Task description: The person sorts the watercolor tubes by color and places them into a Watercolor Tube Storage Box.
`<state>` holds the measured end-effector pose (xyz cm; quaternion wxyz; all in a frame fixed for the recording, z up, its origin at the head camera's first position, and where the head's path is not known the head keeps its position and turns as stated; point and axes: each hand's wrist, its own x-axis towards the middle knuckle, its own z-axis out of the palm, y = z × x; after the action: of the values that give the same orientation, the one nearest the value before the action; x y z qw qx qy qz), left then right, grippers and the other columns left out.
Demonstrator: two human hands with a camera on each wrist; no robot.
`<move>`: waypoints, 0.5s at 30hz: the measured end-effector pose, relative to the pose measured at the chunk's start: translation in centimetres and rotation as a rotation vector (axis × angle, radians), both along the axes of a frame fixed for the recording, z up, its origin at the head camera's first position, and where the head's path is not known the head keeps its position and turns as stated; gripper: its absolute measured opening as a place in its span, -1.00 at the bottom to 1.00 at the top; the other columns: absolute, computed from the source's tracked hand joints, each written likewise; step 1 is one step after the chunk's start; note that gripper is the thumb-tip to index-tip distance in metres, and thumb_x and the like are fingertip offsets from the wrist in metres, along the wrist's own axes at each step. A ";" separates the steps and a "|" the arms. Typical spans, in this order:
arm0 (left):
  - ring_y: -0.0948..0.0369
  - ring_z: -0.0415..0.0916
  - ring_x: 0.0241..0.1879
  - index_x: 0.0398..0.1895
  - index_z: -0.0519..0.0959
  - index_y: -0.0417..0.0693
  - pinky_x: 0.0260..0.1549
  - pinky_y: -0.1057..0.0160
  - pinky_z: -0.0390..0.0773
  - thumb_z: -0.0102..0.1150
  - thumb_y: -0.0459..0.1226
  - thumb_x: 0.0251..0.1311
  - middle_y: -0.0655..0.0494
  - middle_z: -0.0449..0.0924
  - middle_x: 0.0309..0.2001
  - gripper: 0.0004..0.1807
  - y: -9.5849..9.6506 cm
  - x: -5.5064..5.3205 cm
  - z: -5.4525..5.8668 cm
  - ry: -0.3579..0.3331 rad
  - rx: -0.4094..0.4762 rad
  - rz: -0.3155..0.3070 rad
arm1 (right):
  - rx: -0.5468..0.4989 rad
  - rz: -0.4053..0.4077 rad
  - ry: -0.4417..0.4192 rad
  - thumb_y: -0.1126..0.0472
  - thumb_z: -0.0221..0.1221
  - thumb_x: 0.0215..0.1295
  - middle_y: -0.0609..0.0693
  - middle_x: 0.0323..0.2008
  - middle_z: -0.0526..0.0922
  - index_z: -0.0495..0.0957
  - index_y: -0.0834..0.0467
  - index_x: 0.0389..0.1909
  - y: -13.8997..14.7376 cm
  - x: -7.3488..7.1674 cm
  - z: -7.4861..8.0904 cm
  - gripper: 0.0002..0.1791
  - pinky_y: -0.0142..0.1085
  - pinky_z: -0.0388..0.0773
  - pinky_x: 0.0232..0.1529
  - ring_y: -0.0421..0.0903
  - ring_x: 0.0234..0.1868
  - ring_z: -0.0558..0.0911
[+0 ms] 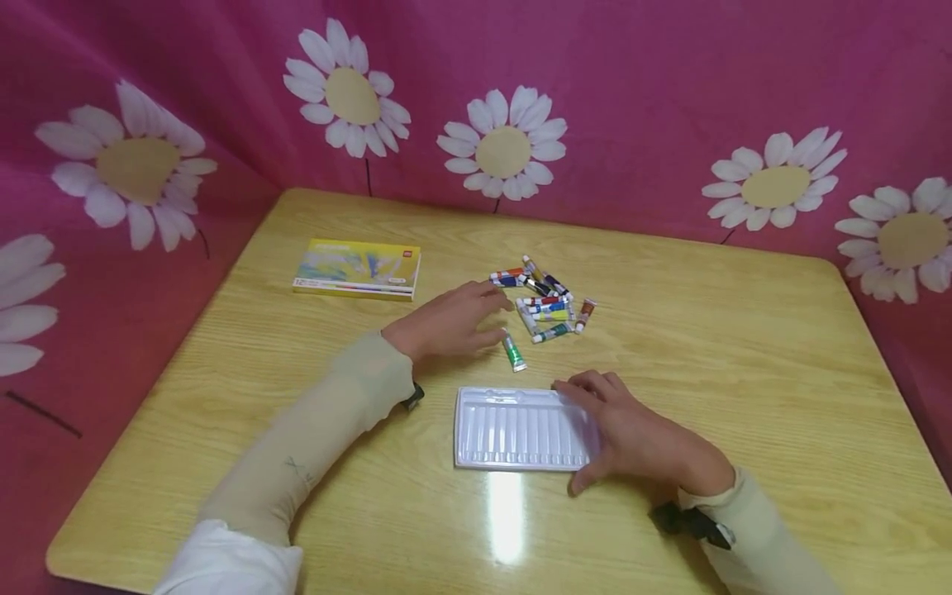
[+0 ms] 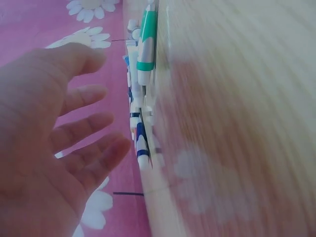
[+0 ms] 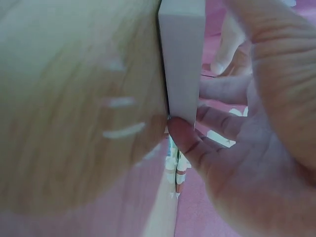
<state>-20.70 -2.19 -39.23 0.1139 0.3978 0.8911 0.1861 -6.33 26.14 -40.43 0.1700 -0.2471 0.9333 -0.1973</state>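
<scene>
A white plastic tray [image 1: 530, 430] with narrow slots lies flat on the table, its slots bare. Across its right end my right hand [image 1: 632, 434] holds it, thumb by the near edge and fingers over the far one; the right wrist view shows the tray's side wall [image 3: 182, 64] close to the fingers. My left hand [image 1: 457, 322] reaches over the table with fingers spread and slightly bent, nothing in its grasp. Just beyond its fingertips lies a green paint tube [image 1: 513, 351], seen large in the left wrist view. A loose pile of paint tubes [image 1: 549, 310] in several colours lies behind it.
A yellow paint box [image 1: 359, 268] with a printed lid lies at the back left of the wooden table [image 1: 744, 347]. Behind the table hangs a pink cloth [image 1: 632, 91] with white daisies. Light glares on the tabletop in front of the tray.
</scene>
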 end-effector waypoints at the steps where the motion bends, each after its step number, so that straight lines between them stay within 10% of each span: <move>1: 0.08 0.39 0.41 0.40 0.48 0.00 0.50 0.06 0.35 0.07 0.00 0.50 0.04 0.46 0.39 -0.48 0.3 -0.1 0.0 -0.004 0.001 -0.003 | -0.003 0.002 0.005 -0.42 0.56 -0.27 0.09 0.43 0.32 0.24 0.09 0.57 0.0 0.0 0.0 0.36 0.08 0.48 0.39 0.08 0.40 0.32; 15: 0.12 0.49 0.33 0.25 0.62 0.02 0.44 0.11 0.44 0.09 -0.27 0.51 0.06 0.58 0.29 -0.67 4.3 -1.1 -0.7 0.118 -0.046 -0.123 | -0.001 -0.017 -0.019 -0.35 0.59 -0.22 0.08 0.45 0.30 0.27 0.08 0.56 0.1 0.0 0.1 0.29 0.07 0.47 0.41 0.08 0.42 0.31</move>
<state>-21.83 2.14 -39.91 0.0814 0.4595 0.8741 0.1345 -6.33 26.29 -40.31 0.1772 -0.2376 0.9335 -0.2016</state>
